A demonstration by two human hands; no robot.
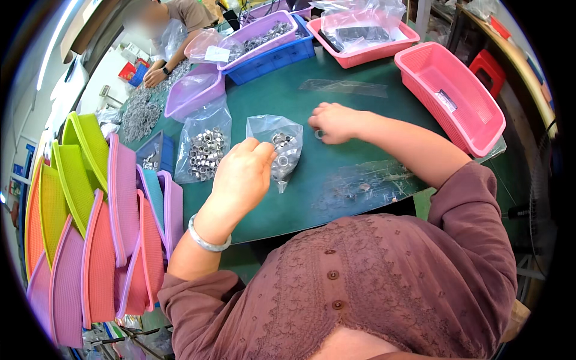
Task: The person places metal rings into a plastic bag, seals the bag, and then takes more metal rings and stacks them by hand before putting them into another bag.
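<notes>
My left hand (pixel 241 175) has its fingers curled together at the left side of a clear plastic bag (pixel 258 124), which lies on the green table. Small metal rings (pixel 283 141) show inside the bag. What those fingers pinch, if anything, is hidden. To the right of the bag, my right hand (pixel 337 123) is closed low over the tabletop, a small metal ring (pixel 319 134) at its thumb and fingertips. Left of the bag lies a fuller clear bag (pixel 207 153) of similar shiny rings.
Stacked coloured baskets (pixel 99 258) crowd the left. Along the back stand a purple basket (pixel 264 36) of metal parts on a blue crate (pixel 273 63), and a pink tray (pixel 360 57). A pink basket (pixel 462 108) is at right. Another person's hand (pixel 155 77) works by a grey heap.
</notes>
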